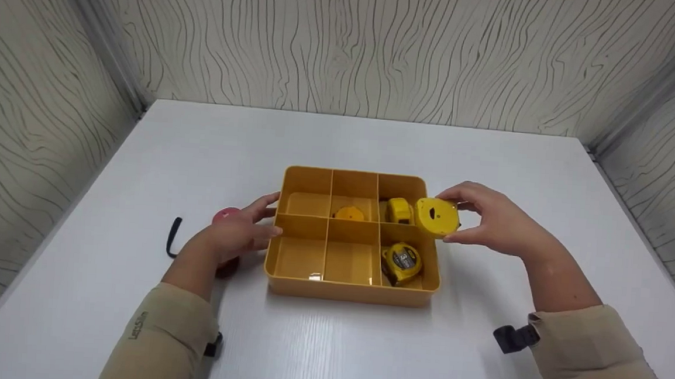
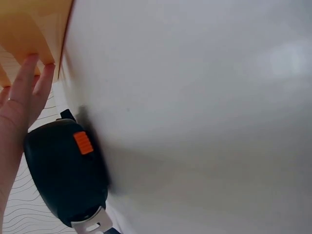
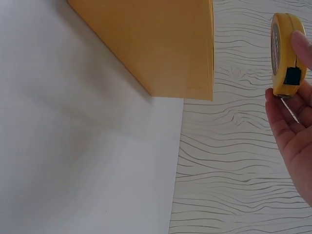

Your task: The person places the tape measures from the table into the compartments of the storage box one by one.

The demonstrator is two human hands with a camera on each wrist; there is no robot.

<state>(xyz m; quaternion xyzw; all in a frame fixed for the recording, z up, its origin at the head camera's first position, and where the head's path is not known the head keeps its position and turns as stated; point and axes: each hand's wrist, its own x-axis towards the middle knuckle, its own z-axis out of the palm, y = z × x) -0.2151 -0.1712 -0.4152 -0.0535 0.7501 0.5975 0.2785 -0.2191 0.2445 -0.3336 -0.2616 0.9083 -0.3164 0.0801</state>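
Maybe held tape [image 1: 436,218], edge-pinched by right hand [image 1: 483,217], slips onto boxed tape [image 1: 399,211] to its left; straight-fingered left hand [image 1: 240,231] touches box [image 1: 349,293].

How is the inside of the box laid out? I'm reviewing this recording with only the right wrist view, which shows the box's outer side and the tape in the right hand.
Observer: In the head view, the box has six compartments, in two rows of three.
Operator: Does the near right one hold anything?
Observer: Yes, a yellow tape lies in it.
Operator: And does anything touch the left side?
Observer: Yes, the left hand; the left wrist view shows its fingers against the outer wall.
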